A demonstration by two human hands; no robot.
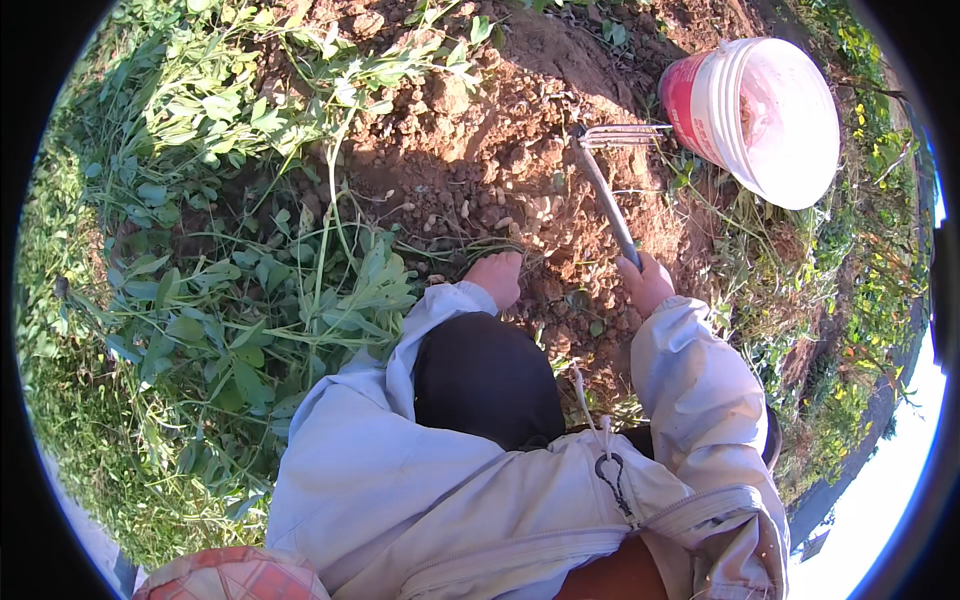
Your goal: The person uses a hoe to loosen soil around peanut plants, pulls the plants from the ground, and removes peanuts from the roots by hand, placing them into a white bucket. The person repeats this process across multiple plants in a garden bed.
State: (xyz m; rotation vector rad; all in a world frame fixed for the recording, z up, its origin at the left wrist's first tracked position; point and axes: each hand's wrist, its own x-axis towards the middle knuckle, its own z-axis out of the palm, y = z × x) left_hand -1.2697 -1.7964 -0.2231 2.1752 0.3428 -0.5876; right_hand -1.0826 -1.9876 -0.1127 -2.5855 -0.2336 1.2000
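My right hand is closed round the lower end of the handle of a hand fork. The fork's metal tines lie over the reddish soil and point right, towards the bucket. Lower and to the left, my left hand is at the ground beside thin plant stems; its fingers are bent and partly hidden, so whether it grips anything cannot be told. Just above it, several peanut pods lie on loose, clodded soil.
A white and red plastic bucket lies tilted at the upper right, its mouth facing right, with a little something inside. Uprooted leafy plants cover the left side. Low weeds grow at the right. My knee in dark cloth is between my arms.
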